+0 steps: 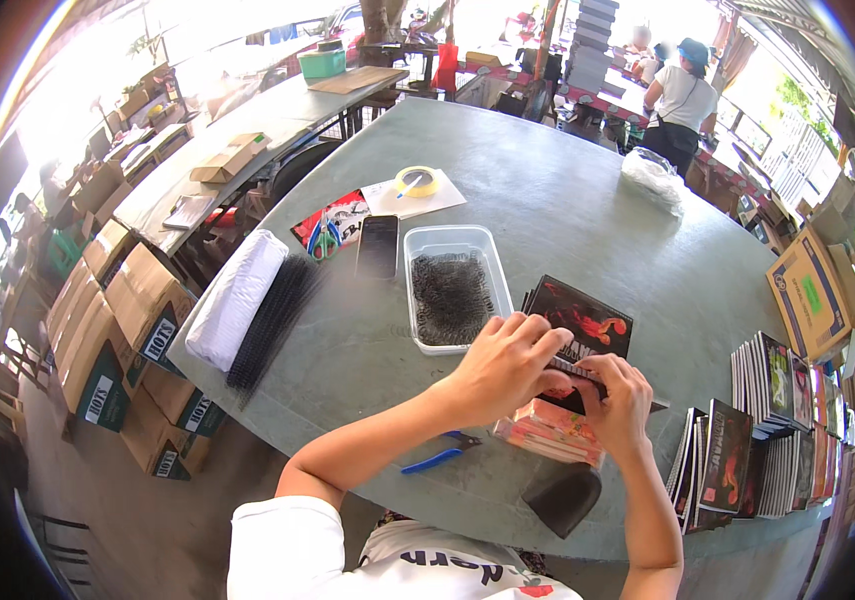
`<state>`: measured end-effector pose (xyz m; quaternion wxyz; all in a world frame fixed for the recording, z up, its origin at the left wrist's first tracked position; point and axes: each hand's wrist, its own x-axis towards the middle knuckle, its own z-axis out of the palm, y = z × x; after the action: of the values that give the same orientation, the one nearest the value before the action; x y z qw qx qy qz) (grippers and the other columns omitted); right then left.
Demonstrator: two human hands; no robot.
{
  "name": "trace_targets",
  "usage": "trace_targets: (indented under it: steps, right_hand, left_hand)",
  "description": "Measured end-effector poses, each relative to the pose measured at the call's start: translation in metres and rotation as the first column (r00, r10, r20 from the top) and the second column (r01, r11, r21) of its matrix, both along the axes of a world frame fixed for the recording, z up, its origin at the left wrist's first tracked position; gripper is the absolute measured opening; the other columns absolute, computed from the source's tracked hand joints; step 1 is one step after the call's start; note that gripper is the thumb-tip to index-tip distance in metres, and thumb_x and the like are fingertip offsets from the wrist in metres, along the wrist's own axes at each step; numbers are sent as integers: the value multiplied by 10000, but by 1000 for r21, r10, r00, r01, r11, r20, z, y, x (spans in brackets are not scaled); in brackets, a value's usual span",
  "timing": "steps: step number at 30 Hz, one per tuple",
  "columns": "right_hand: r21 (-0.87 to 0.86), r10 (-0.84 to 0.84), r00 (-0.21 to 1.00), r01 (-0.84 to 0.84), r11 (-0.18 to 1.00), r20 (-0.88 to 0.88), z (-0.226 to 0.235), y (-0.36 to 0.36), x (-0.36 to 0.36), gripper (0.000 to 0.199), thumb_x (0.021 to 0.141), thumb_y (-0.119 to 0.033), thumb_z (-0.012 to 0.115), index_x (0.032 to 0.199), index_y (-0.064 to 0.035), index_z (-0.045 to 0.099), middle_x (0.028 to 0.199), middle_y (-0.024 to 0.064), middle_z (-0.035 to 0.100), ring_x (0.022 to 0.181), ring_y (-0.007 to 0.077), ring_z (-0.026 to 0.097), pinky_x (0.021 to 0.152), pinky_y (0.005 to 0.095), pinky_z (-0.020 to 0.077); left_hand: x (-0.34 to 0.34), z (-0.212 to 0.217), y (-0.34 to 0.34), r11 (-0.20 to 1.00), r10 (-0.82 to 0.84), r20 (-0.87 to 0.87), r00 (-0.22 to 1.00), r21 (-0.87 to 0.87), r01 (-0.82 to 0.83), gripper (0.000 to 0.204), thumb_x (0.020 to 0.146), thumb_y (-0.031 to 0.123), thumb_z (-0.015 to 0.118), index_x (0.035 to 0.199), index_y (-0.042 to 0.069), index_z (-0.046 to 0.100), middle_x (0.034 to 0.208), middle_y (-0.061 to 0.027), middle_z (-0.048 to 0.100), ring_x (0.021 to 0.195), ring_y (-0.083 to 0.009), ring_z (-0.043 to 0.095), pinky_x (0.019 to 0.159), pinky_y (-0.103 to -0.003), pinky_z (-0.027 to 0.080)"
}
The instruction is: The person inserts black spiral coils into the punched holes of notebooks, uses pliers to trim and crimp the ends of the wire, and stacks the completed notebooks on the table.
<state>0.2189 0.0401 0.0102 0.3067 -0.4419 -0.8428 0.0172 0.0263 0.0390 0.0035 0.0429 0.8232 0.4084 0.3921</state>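
A black-covered notebook [597,312] with a red and orange picture lies in front of me, on or just behind a stack of pinkish notebooks [550,432]. My left hand [509,368] is closed at its near edge, fingertips pressed down. Opposite it, my right hand [617,402] pinches the same edge, thumb and fingers bent. What exactly sits between the fingertips is partly hidden. Left of the notebook stands a clear plastic tub [499,322] full of small black wire pieces [450,295]. Blue-handled pliers [434,460] and a dark curved pad [564,497] lie nearer my body.
On the table's left are a white wrapped pack [237,300], black wire strips [272,325], a phone [377,247], scissors [324,240] and a tape roll [415,181]. Notebook stacks [767,385] line the right edge. A plastic bag [652,180] lies at the far side; a person [682,100] stands beyond.
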Motion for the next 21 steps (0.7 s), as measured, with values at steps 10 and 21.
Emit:
trace_targets:
  steps: [10,21]
  right_hand:
    - [-96,-25,984,8,995,-178,6,-7,0,157,734,-72,666,865,-49,581,793,90,630,756,277,610,646,376,479]
    - [164,104,988,-84,983,-117,0,-6,-14,156,756,-151,659,867,-54,606,829,58,639,766,241,613,666,360,473]
  left_hand:
    - [4,-2,-9,998,45,-20,999,46,-44,192,759,165,660,914,74,590,919,-67,553,890,-254,525,766,-369,406]
    - [100,-117,-96,918,-197,-150,969,-376,128,573,777,329,656,1279,166,432,1106,-225,438,924,-388,555,673,-420,522]
